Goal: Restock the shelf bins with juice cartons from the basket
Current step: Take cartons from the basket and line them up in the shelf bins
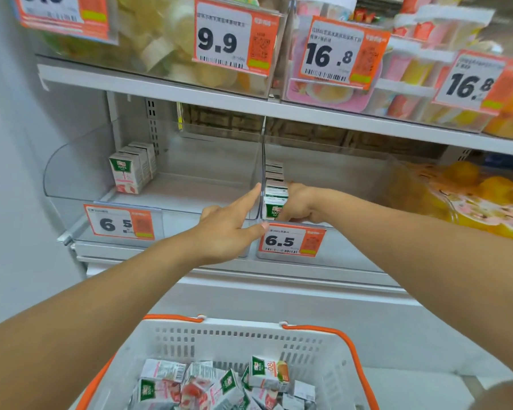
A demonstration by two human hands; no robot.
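A white basket (pixel 219 332) with orange handles sits below me, holding several small juice cartons (pixel 268 372). On the middle shelf stand two clear bins. The left bin (pixel 71 173) holds a short row of pink-labelled cartons (pixel 126 176) at its left side. The right bin (pixel 338 173) has a row of green-labelled cartons (pixel 274 207) along its left wall. My right hand (pixel 298 204) is inside the right bin, fingers closed on the front green carton. My left hand (pixel 228 229) rests at the divider between the bins, index finger stretched up along it, holding nothing.
Orange price tags reading 6.5 (pixel 289 241) hang on the bin fronts. The upper shelf (pixel 249 105) carries bins of jelly cups with tags 9.9 and 16.8. Orange fruit cups (pixel 486 196) fill the bin to the right. A white wall is at left.
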